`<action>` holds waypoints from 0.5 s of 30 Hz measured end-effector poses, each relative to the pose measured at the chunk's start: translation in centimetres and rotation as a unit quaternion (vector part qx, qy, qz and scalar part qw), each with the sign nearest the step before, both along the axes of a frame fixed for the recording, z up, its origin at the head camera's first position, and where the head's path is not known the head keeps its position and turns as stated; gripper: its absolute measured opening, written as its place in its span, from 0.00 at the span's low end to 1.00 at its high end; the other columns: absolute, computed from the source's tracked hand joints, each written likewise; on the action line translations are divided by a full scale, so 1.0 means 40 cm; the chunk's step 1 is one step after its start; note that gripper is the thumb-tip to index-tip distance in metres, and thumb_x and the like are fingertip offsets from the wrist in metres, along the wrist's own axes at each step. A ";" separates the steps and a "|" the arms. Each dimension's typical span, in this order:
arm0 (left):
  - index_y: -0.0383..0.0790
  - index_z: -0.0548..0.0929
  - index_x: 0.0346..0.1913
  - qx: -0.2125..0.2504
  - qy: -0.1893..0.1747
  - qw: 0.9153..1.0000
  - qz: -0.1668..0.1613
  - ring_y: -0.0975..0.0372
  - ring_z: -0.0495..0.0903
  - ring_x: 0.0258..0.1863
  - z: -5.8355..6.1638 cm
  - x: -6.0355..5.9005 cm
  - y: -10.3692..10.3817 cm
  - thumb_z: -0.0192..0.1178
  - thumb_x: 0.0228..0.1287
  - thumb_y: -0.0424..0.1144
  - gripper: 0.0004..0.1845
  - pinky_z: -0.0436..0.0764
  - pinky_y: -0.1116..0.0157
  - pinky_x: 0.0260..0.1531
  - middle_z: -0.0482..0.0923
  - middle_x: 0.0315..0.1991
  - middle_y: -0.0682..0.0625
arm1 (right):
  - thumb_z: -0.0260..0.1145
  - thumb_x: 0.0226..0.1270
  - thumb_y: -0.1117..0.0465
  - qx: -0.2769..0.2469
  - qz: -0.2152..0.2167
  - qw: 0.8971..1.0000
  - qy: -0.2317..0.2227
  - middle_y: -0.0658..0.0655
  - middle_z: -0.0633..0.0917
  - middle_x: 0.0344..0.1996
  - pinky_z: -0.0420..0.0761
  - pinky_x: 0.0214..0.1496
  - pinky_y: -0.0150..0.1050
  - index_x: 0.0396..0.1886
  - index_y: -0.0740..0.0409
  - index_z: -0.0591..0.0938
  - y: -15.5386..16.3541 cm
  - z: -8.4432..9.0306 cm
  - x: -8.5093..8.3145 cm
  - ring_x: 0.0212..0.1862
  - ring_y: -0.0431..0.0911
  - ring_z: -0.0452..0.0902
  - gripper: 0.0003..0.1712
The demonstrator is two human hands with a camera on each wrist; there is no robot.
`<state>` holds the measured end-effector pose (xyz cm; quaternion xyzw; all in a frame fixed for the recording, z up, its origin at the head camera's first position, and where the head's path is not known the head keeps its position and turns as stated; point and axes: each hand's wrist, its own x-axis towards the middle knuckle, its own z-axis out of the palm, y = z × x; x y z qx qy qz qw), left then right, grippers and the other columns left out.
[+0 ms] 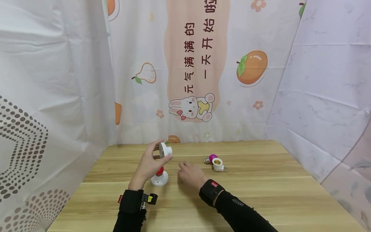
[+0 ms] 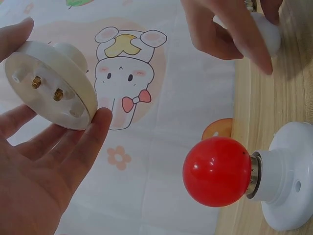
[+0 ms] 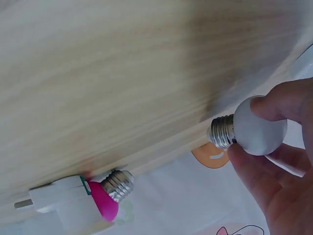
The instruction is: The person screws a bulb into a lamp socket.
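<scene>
- While the red bulb (image 2: 215, 171) is sitting in its base (image 2: 272, 171), our left hand (image 1: 148, 163) is gripping a bulbless socket (image 2: 48, 87), our right hand (image 1: 191, 174) a white bulb (image 3: 260, 129).
- Pink bulb (image 3: 103, 201), plug adapter (image 3: 61, 196) are lying unjoined on the bench (image 1: 261, 193).

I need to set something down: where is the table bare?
On the table, the most room lies between the plug socket and the right edge. Another strip runs between the left sleeve and left edge. Crowded: around the red bulb, left hand and right hand, and by the purple bulb.
</scene>
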<state>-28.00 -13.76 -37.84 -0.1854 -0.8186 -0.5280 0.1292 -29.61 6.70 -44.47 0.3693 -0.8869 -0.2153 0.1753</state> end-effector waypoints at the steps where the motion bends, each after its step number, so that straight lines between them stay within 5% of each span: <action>1: 0.48 0.70 0.72 0.000 0.002 1.000 -0.001 0.46 0.72 0.63 0.000 0.000 0.000 0.73 0.62 0.51 0.38 0.80 0.48 0.55 0.71 0.64 0.45 | 0.70 0.70 0.61 -0.003 0.001 1.000 -0.002 0.53 0.80 0.45 0.85 0.39 0.34 0.41 0.46 0.88 0.003 0.002 0.001 0.48 0.46 0.78 0.05; 10: 0.48 0.71 0.72 -0.004 0.015 1.000 -0.012 0.47 0.73 0.62 -0.008 -0.003 0.007 0.73 0.62 0.51 0.37 0.81 0.49 0.54 0.72 0.64 0.46 | 0.69 0.69 0.65 -0.052 0.002 0.997 -0.053 0.55 0.80 0.43 0.84 0.37 0.34 0.48 0.50 0.85 0.034 0.041 0.006 0.43 0.47 0.79 0.10; 15: 0.46 0.70 0.72 -0.007 0.015 1.000 -0.019 0.47 0.73 0.62 -0.010 -0.004 0.016 0.73 0.62 0.51 0.38 0.81 0.50 0.54 0.72 0.64 0.46 | 0.69 0.68 0.69 -0.184 -0.027 0.972 -0.146 0.56 0.79 0.43 0.84 0.40 0.39 0.52 0.55 0.83 0.061 0.094 0.006 0.43 0.48 0.79 0.15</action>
